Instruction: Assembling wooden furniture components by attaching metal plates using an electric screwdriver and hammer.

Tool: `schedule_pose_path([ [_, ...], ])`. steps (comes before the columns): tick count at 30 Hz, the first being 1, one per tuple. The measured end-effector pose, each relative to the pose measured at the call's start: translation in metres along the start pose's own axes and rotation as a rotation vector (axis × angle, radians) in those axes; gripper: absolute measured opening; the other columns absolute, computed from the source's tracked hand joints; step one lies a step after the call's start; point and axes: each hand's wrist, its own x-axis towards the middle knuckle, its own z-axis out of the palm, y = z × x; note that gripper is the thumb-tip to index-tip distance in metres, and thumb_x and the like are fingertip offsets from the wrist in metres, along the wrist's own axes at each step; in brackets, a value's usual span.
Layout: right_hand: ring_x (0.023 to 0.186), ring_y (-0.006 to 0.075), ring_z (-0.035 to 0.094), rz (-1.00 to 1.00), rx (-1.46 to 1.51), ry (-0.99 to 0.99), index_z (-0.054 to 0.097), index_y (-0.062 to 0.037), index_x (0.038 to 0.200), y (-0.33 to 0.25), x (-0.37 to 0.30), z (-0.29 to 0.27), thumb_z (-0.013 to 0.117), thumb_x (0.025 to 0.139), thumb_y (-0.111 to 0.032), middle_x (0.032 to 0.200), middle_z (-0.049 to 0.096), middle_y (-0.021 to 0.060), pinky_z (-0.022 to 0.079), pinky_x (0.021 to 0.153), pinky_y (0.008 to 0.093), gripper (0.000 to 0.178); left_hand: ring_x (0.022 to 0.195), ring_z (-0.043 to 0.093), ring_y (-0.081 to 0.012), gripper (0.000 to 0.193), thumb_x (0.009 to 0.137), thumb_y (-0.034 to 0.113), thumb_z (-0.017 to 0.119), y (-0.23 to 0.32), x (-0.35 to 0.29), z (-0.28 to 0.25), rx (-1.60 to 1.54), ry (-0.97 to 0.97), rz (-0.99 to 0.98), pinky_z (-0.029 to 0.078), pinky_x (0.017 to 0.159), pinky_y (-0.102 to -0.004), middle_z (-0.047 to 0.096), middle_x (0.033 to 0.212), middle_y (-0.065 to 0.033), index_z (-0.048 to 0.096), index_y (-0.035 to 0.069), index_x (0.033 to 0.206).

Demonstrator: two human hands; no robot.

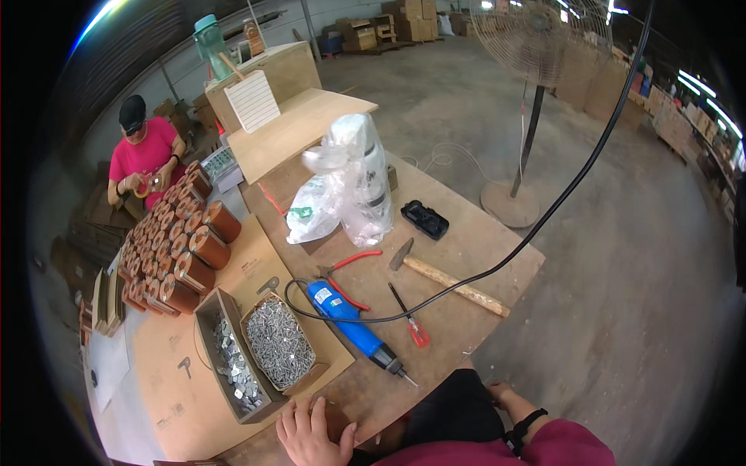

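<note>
My left hand [312, 436] is at the table's near edge, palm down, fingers stretched and thumb apart. Beside its thumb shows part of a reddish-brown rounded thing [336, 419]; whether the hand touches it I cannot tell. Just beyond the fingers stand a box of small metal plates [238, 366] and a box of screws [280, 342]. A blue electric screwdriver [353, 330] lies right of them, its bit toward me. My right hand [501, 393] is low beside my dark-clothed lap, away from the table, with its fingers mostly hidden.
Red-handled pliers [342, 279], a hammer [454, 286], a red-handled screwdriver [409, 318] and a black tray [425, 219] lie on the table. Plastic-wrapped rolls [361, 179] stand behind. Several brown cylinders [210, 247] fill the left side, near a co-worker [144, 155]. A black cable [536, 225] hangs across.
</note>
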Motion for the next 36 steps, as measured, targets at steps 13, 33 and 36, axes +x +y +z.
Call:
schedule_pose_path([
  [13,0.089,0.0213,0.057,-0.006,0.568,-0.527,0.053,0.0017,0.106,0.011,0.058,0.029,0.037,0.089,-0.019,0.099,0.059,0.0112,0.043,0.083,0.0318,0.032,0.109,0.042,-0.0315,0.051,0.066,0.029,0.066,0.005,-0.002,0.002,0.008,0.041,-0.036,0.032,0.091,-0.0442,0.05,0.111,-0.011,0.051,0.008,0.11],
  [33,0.083,0.0198,0.058,-0.312,0.222,-0.297,0.052,-0.0029,0.11,-0.025,0.068,0.013,0.046,0.087,-0.03,0.094,0.058,0.0095,0.047,0.076,0.0325,0.036,0.099,0.047,-0.0262,0.044,0.064,0.038,0.065,-0.014,-0.014,0.008,-0.021,0.115,-0.08,0.035,0.087,-0.0413,0.055,0.102,-0.0037,0.058,0.01,0.098],
  [36,0.082,0.0197,0.057,-0.329,0.157,-0.253,0.052,-0.0032,0.109,-0.051,0.055,0.015,0.046,0.087,-0.03,0.093,0.058,0.0093,0.047,0.076,0.0325,0.036,0.101,0.046,-0.0257,0.044,0.067,0.037,0.063,-0.015,-0.013,0.012,-0.055,0.114,-0.05,0.035,0.087,-0.0415,0.054,0.104,-0.0035,0.057,0.011,0.101],
])
